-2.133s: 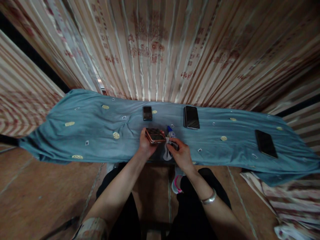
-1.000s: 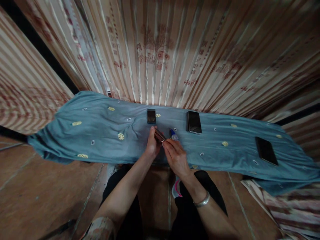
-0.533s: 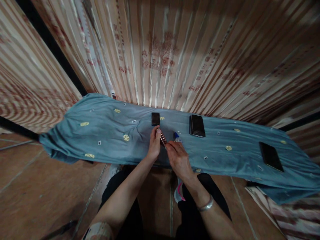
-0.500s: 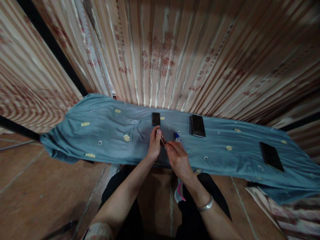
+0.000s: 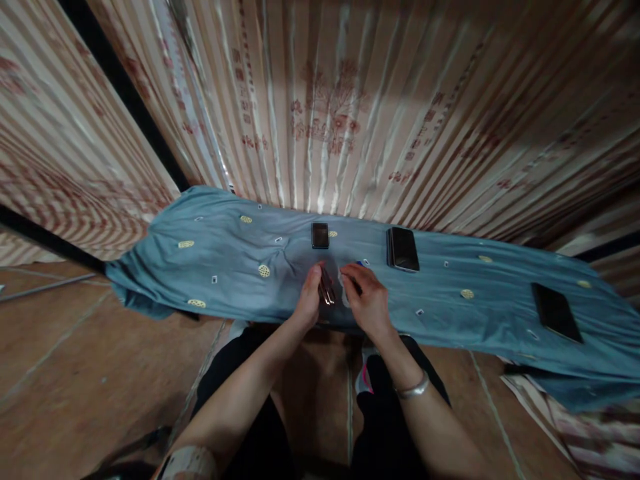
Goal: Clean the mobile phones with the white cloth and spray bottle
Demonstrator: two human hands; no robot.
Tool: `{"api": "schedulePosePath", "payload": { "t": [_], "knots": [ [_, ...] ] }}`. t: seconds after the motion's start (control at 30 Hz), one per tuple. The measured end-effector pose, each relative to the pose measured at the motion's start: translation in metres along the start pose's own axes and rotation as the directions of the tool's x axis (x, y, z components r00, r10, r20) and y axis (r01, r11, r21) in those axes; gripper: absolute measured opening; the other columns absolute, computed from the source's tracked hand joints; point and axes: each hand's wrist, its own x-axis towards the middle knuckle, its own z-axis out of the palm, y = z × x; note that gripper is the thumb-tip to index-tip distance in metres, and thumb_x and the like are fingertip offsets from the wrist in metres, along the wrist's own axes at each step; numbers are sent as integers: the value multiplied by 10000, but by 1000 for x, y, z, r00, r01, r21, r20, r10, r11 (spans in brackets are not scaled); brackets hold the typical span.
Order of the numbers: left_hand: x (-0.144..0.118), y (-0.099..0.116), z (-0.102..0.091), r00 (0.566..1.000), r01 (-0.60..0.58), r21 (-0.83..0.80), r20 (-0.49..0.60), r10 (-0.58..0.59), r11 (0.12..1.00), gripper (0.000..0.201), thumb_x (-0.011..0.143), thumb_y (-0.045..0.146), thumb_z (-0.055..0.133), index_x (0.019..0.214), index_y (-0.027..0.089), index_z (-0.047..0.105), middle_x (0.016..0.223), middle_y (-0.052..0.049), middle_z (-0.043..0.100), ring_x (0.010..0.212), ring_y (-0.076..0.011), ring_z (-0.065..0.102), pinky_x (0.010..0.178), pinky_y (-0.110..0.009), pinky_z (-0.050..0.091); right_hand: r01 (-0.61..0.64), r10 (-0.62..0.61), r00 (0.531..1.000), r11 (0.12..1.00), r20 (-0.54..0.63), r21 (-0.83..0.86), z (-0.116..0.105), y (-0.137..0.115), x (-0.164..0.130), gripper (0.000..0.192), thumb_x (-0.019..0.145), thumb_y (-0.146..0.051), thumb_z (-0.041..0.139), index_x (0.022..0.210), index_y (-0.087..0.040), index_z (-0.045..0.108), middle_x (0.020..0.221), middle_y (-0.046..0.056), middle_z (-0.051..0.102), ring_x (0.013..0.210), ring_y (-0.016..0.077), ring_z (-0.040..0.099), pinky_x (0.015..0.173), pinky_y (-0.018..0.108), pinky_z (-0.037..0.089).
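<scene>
Over the middle of the cloth, my left hand is closed on the side of a phone with shiny rose-coloured edges, held tilted. Just to its right, my right hand has its fingers pinched around a thin, clear, pale piece; what kind of thing it is I cannot make out. The clear piece and the phone are apart. Behind the right hand shows a bit of a blue cap, the rest of it hidden. Beyond my hands a small dark square device lies flat.
A teal patterned cloth covers the long, narrow surface. Stacked dark phones or tablets lie right of my hands, and another dark slab farther right. A pleated curtain hangs behind, with a black pole at left.
My right hand has come away from the phone, and a clear piece now shows in its fingers. The phone has turned more upright in my left hand. The view has shifted slightly.
</scene>
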Motion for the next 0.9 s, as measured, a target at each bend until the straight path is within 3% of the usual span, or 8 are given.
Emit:
{"api": "schedulePosePath", "payload": {
  "t": [0.13, 0.3, 0.43, 0.63, 0.9],
  "knots": [
    [2, 25, -4, 971, 217, -291, -32, -236, 932, 341, 999, 422, 381, 1096, 191, 612, 743, -20, 656, 732, -190, 689, 735, -352, 584, -92, 86, 994, 992, 73, 84, -1, -2, -3, 180, 938, -322, 581, 983, -237, 734, 1037, 66, 755, 998, 228, 705, 921, 403, 562],
    [0, 41, -9, 958, 260, -444, 5, -288, 858, 437, 1008, 448, 299, 940, 158, 619, 726, -67, 672, 827, -237, 720, 782, -394, 585, 24, -29, 984, 999, 178, 29, 7, -9, -15, 233, 911, -354, 653, 1108, -241, 702, 1145, 89, 733, 1067, 253, 687, 952, 428, 562],
    [-4, 43, -8, 955, 264, -478, 5, -297, 838, 461, 1016, 458, 289, 911, 154, 618, 706, -76, 680, 857, -242, 726, 816, -386, 581, 135, -123, 972, 990, 202, -47, 15, -9, -21, 292, 917, -342, 655, 1180, -219, 671, 1208, 127, 702, 1096, 283, 667, 959, 467, 562],
    [-4, 38, -8, 942, 305, -482, 28, -333, 822, 508, 1020, 479, 269, 1104, 129, 627, 845, -106, 730, 935, -248, 723, 845, -377, 574, 201, -179, 962, 975, 206, -91, 15, -8, -19, 265, 956, -349, 603, 1166, -197, 657, 1163, 133, 710, 1046, 279, 677, 913, 447, 584],
    [-10, 37, -12, 941, 315, -400, 15, -338, 861, 603, 1006, 551, 248, 1140, 112, 640, 841, -109, 737, 846, -240, 723, 681, -314, 566, 223, -206, 958, 972, 198, -71, 12, -13, -21, 265, 982, -373, 554, 1153, -203, 665, 1136, 125, 718, 1021, 264, 683, 911, 435, 581]
  ]
}}
